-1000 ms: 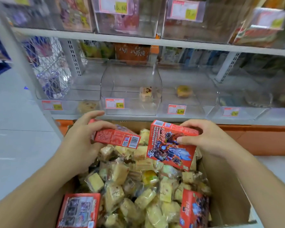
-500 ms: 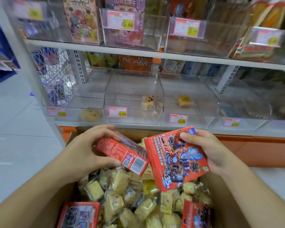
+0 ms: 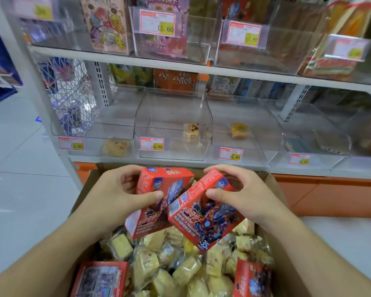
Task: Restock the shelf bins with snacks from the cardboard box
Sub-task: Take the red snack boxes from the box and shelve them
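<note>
Above the open brown cardboard box (image 3: 281,249), two red printed snack cartons are being held side by side, edges overlapping. One red carton (image 3: 156,196) is being gripped by the left hand (image 3: 114,196), thumb on its front, fingers curled over its top. The other red carton (image 3: 204,213), tilted, is being pinched by the right hand (image 3: 244,196) at its upper end. Inside the box, yellow wrapped cake packets (image 3: 180,269) are being kept in a loose pile, with two more red cartons at the near corners. Behind the box, clear plastic shelf bins (image 3: 174,125) are being shown nearly bare, single packets inside.
</note>
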Motion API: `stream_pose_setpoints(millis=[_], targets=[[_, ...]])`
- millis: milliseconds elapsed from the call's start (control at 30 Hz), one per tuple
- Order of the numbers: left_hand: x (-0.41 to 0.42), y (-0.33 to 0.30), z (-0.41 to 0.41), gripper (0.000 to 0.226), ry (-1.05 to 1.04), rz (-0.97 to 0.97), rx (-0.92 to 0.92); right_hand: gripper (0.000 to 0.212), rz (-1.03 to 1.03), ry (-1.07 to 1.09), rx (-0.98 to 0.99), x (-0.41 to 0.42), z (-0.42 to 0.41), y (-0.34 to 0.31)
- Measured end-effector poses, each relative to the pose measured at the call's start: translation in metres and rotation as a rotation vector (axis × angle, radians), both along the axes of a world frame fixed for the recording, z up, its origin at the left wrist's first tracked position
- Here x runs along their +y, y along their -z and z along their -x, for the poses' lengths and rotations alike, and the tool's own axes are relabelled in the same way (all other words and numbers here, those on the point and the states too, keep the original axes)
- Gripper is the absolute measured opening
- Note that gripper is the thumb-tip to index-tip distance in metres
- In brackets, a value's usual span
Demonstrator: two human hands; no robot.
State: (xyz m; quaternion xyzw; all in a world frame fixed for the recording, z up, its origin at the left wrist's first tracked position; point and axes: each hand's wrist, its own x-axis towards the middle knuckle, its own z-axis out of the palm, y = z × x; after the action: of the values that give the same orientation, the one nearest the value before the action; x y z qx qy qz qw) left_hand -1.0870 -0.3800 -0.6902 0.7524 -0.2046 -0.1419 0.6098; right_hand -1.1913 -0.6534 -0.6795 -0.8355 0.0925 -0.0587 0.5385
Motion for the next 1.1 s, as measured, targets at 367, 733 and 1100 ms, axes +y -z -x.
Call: stream_pose_setpoints(millis=[367,733,1100], targets=[[-0.018,-0.003,0.021,0.053,0.221,0.143,0.264,0.058,0.287,-0.081,-0.231,0.04,0.001,-0.001],[-0.019,-0.011,0.022,0.067,0.135,0.223,0.196,0.095,0.042,-0.097,0.001,0.002,0.007,-0.02],[-0.022,-0.028,0.028,0.066,0.225,0.207,0.19,0.044,-0.381,-0.093,0.007,-0.003,0.011,-0.018]])
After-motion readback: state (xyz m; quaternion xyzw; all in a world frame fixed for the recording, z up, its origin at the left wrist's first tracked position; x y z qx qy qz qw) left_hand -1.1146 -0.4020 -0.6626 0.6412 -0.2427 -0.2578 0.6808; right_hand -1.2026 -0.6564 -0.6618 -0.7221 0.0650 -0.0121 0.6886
